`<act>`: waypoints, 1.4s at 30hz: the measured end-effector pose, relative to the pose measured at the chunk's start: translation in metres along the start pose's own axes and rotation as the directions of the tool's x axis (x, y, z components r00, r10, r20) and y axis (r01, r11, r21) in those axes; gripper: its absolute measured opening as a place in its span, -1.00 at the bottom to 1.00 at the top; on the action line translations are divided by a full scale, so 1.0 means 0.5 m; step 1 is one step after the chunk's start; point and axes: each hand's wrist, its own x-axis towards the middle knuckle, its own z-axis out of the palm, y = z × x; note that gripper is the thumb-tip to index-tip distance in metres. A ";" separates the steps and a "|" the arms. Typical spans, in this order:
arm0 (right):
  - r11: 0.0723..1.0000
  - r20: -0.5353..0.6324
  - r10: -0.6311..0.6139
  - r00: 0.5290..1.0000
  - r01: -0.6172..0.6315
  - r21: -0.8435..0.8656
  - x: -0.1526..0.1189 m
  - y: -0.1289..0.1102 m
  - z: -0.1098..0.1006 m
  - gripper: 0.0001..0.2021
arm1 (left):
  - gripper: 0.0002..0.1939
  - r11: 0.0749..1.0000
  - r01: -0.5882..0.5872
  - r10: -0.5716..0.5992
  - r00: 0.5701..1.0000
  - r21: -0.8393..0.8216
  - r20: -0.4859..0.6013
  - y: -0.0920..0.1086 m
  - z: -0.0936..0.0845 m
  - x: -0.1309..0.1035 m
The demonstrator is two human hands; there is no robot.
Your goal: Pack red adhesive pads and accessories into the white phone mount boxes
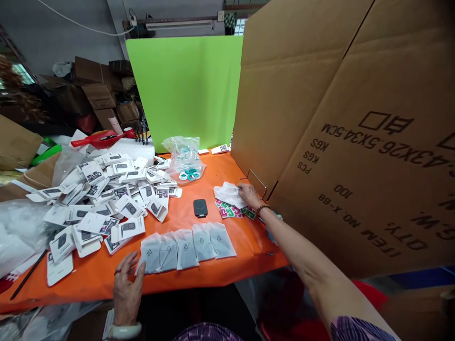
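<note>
My right hand (250,195) reaches across to the right side of the table, its fingers closed on the edge of a white plastic pouch (226,193). Beneath that pouch lie pink and green printed cards (230,210). My left hand (127,286) is at the table's front edge, fingers apart and holding nothing. Just beside it begins a row of several frosted pouches (186,247), each with a dark flat item inside and a triangle mark printed on it. A bare black square device (200,207), like a wireless charger, lies flat behind the row.
A large heap of small white printed boxes (117,189) covers the left of the orange table (192,189). Behind are a clear bag of teal and white rings (185,158) and a green panel (188,90). A tall cardboard carton (313,118) walls off the right.
</note>
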 end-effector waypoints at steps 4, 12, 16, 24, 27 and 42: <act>0.999 -0.109 -0.035 0.993 0.035 -0.007 0.100 -0.007 -0.036 -0.67 | -0.38 0.999 0.039 -0.038 0.999 0.019 -0.020 0.001 -0.004 0.000; 0.995 -0.019 -0.101 0.995 0.100 -0.027 0.153 -0.005 -0.015 -0.78 | -0.36 0.996 0.048 -0.049 0.999 0.080 0.012 0.001 -0.004 0.005; 0.991 -0.042 -0.136 0.990 0.135 -0.015 0.085 0.007 -0.008 -0.58 | -0.35 0.996 0.040 -0.042 0.999 0.077 0.015 0.016 -0.008 0.006; 1.000 0.093 -0.010 0.996 0.011 -0.005 -0.099 0.101 0.003 -0.81 | -0.48 0.997 -0.032 0.041 0.992 -0.077 0.119 0.073 0.022 -0.010; 1.000 0.141 0.016 0.990 -0.016 0.001 -0.109 0.120 0.006 -0.70 | -0.54 0.991 -0.046 0.070 0.980 -0.129 0.189 0.096 0.048 -0.022; 0.979 0.153 0.032 0.988 -0.062 0.196 -0.121 0.077 -0.065 -0.82 | -0.60 0.950 0.161 -0.019 0.885 -0.268 0.464 0.153 0.099 -0.060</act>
